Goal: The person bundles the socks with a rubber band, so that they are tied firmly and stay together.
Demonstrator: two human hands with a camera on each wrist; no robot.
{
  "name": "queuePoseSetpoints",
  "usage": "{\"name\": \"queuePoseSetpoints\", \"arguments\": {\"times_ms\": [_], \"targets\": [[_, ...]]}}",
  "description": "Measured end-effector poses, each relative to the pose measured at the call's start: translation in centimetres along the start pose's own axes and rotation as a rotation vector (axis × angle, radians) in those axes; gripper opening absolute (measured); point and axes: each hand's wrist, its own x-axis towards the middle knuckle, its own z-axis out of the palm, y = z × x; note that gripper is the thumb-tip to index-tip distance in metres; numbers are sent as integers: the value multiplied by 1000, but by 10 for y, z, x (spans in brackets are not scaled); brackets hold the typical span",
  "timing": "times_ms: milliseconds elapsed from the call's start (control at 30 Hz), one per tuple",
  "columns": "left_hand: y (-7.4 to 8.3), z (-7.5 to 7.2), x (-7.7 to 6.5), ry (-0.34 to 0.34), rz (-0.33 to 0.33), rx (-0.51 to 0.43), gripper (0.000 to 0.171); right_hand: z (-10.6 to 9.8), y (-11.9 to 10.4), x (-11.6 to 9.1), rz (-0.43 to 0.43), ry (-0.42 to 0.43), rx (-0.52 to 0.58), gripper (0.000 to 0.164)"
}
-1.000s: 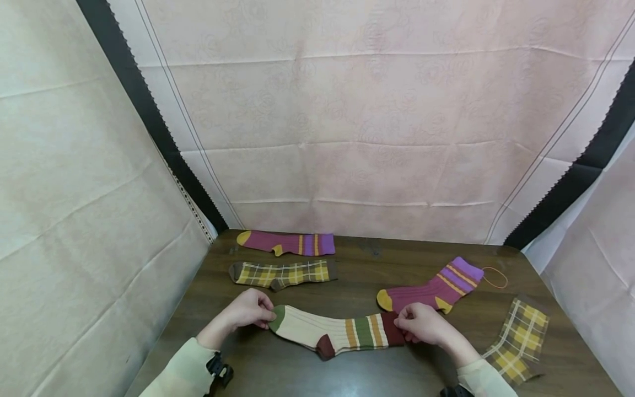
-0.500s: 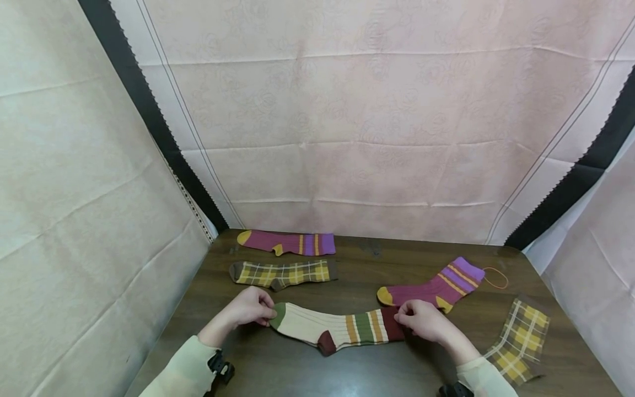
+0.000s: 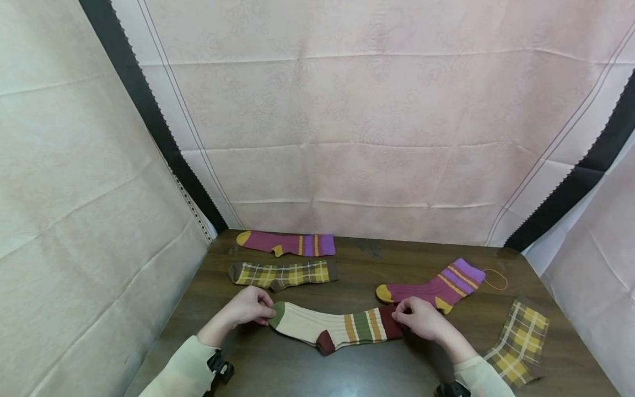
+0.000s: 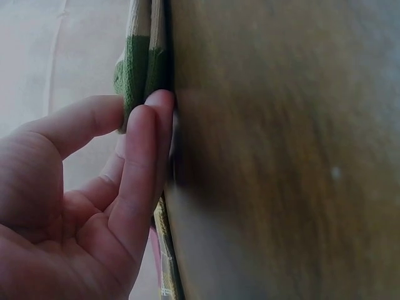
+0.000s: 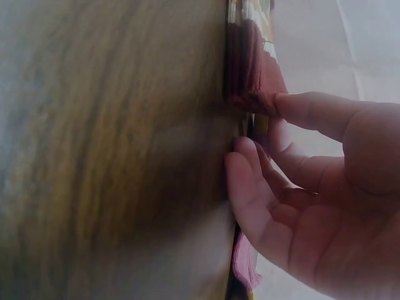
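A cream sock (image 3: pixel 312 324) with a green toe, a maroon heel and cuff, and green and mustard stripes lies stretched sideways between the two hands. The left hand (image 3: pixel 248 309) pinches its toe; in the left wrist view the green toe (image 4: pixel 136 69) shows two knitted layers between thumb and fingers. At the other end, the right hand (image 3: pixel 420 318) pinches the corner of the cuff. Close up in the right wrist view, the thumb lies against the folded maroon cuff (image 5: pixel 250 65), while the lower fingers curve below it near the tabletop.
Behind the left hand lie a yellow plaid sock (image 3: pixel 292 274) and a purple sock (image 3: pixel 278 240). Another purple sock (image 3: pixel 421 292) sits just beyond the right hand, beside an orange loop (image 3: pixel 505 278). A second plaid sock (image 3: pixel 521 336) lies at the right. Fabric walls surround the wooden table (image 3: pixel 357 375).
The right hand has shifted slightly away from the person and to the left, with the cuff end of the cream sock. The left hand stays at the toe.
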Motion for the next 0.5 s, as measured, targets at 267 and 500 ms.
{"name": "queuePoseSetpoints", "arguments": {"times_ms": [267,500], "targets": [[-1,-3,-1,-23,3,-17,18,-3,-2,0,17,-18,7,17],[-2,-11,-2,-37,7,1,21,-12,-6,2,34,-77,39,18]]}}
